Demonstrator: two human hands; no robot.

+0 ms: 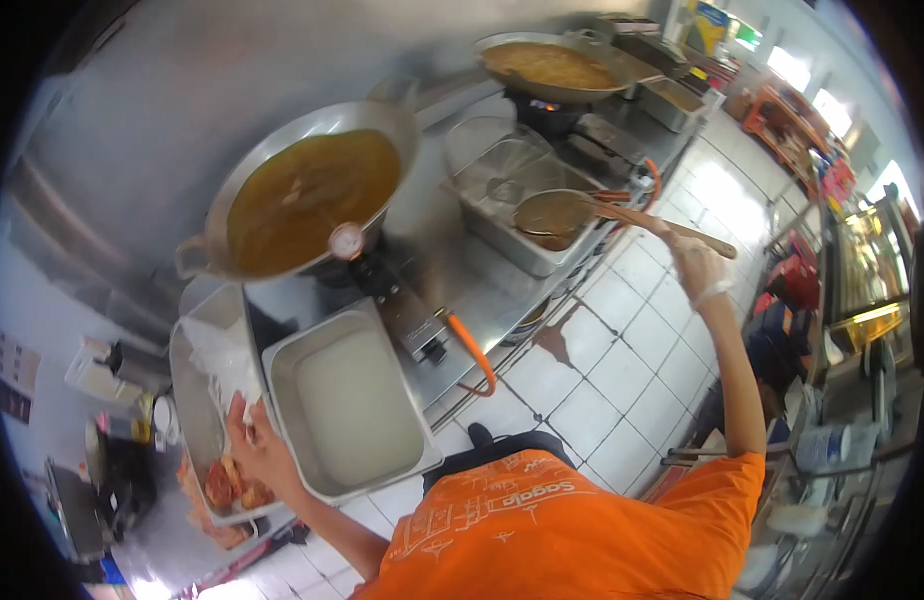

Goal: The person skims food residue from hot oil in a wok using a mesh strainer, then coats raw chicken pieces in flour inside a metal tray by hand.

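Observation:
My right hand (pixel 696 264), in a thin clear glove, is closed around the wooden handle (pixel 720 245) of a round skimmer (pixel 556 214). The skimmer's head rests over a rectangular steel pan (pixel 542 262) on the counter. My left hand (pixel 259 452) is beside a long steel tray (pixel 189 420), its fingers apart and nothing visible in them. Reddish-brown fried pieces, which look like chicken (pixel 222 484), lie at the near end of that tray. To the right of this hand stands a deep steel pan of cloudy whitish liquid (pixel 347 400).
A large wok of brown oil (pixel 317 195) sits on a burner with a pressure gauge (pixel 347 240). Farther back, a second wok (pixel 552 68) stands over a flame. An orange gas hose (pixel 474 352) loops off the counter edge. A lit glass display case (pixel 867 260) is at right.

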